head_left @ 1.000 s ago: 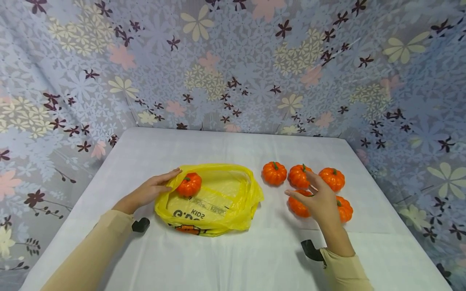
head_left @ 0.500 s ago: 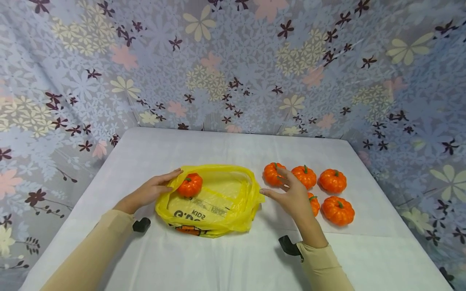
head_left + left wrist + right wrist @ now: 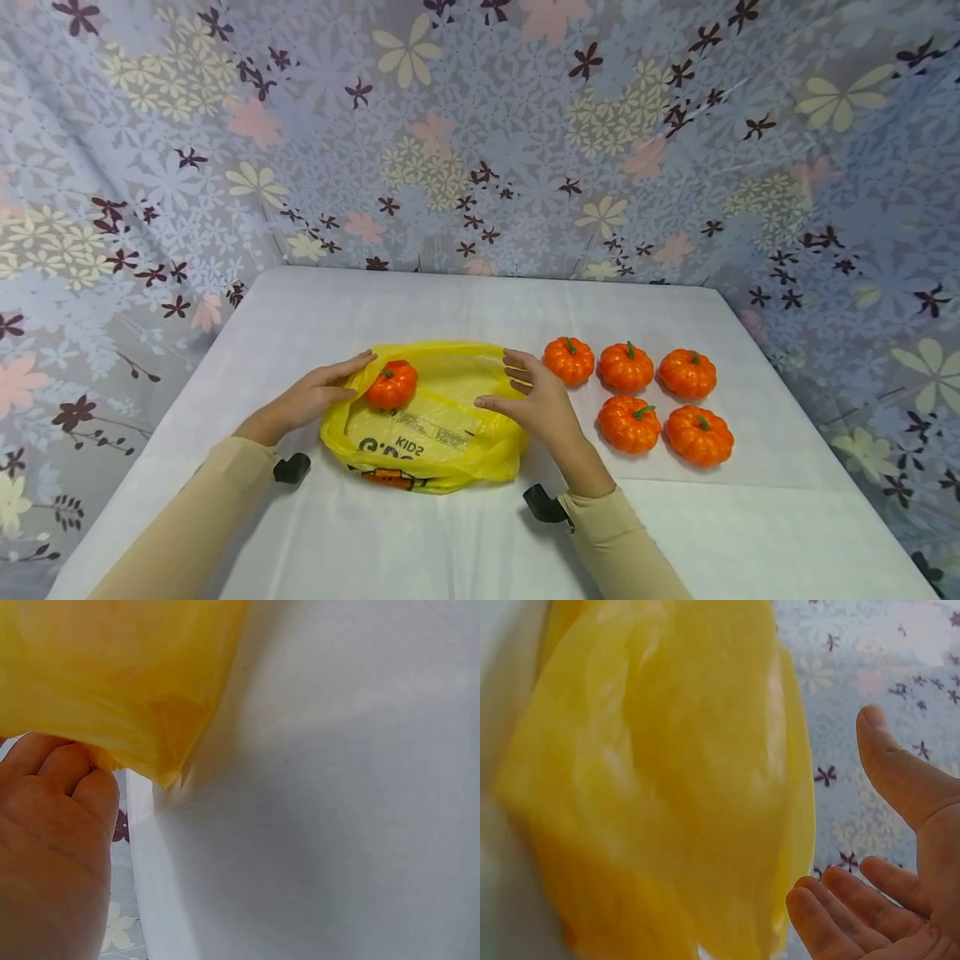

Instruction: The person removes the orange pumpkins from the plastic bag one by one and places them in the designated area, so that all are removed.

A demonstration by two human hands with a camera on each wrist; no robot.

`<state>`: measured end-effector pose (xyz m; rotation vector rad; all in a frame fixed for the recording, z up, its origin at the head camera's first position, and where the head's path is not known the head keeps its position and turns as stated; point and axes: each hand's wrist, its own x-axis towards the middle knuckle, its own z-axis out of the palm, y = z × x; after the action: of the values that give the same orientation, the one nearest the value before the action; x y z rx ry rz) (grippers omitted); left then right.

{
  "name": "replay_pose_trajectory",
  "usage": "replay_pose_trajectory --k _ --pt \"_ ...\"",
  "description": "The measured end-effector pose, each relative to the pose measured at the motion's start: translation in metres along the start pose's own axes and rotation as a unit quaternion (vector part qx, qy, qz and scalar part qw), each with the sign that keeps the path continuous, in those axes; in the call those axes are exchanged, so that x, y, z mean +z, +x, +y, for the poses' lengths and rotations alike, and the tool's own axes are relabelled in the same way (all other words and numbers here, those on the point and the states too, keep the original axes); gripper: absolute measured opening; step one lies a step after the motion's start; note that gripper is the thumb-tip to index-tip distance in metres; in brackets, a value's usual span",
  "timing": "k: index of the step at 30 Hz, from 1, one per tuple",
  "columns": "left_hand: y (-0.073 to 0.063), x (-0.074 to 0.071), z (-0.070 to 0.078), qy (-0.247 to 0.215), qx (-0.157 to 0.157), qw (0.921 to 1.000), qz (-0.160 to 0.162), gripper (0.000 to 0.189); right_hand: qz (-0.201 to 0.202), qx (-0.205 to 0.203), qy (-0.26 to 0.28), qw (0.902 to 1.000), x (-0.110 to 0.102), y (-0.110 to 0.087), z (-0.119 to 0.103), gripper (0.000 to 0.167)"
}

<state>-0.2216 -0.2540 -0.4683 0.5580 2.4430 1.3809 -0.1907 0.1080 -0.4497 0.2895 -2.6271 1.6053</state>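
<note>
A yellow plastic bag lies with its mouth open on the white table, and a small orange toy pumpkin sits inside at its left. My left hand holds the bag's left rim; in the left wrist view the yellow plastic covers its fingertips. Over the bag's right edge is my right hand, thumb and fingers spread apart with nothing between them. The right wrist view shows that hand's palm and fingers beside the yellow plastic.
Several orange pumpkins with green stems stand in two rows right of the bag, among them a front one and a back one. A white cloth covers the table. Behind it hangs a flowered curtain.
My right hand has moved left, from above the pumpkins to the bag's right edge, uncovering the pumpkins behind it. My left hand has stayed at the bag's left rim.
</note>
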Motion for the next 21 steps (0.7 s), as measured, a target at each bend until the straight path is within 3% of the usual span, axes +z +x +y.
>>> replay_pose_trajectory --k 21 --pt "-0.002 -0.001 0.000 0.004 0.019 0.9998 0.005 0.060 -0.101 -0.010 -0.005 0.9948 0.064 0.015 -0.021 0.086"
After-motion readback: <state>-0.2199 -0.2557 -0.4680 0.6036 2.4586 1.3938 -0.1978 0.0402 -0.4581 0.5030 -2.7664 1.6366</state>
